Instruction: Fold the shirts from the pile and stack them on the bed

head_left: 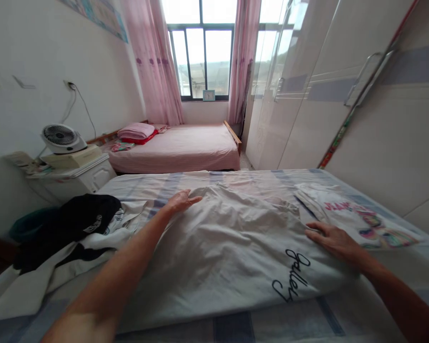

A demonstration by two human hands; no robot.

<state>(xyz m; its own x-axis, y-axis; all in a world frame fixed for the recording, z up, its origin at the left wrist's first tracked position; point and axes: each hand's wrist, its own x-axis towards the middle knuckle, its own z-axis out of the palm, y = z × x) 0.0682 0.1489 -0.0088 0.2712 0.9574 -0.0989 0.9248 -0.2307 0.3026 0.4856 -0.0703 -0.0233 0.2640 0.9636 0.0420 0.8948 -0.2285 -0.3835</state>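
While 2 hands press flat, left hand (180,200), right hand (331,238), grey shirt (229,243) (black script).

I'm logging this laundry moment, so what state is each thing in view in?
Left hand: open, flat on the grey shirt.
Right hand: open, flat on the same shirt.
Grey shirt: spread on the bed, wrinkled.
White printed shirt: laid flat, print up.
Black garment: crumpled in a heap.
Wardrobe doors: closed.
Curtains: drawn apart.
Far bed: made.
Fan: whether running, cannot tell.

Head view looks down across bed (236,328), close.
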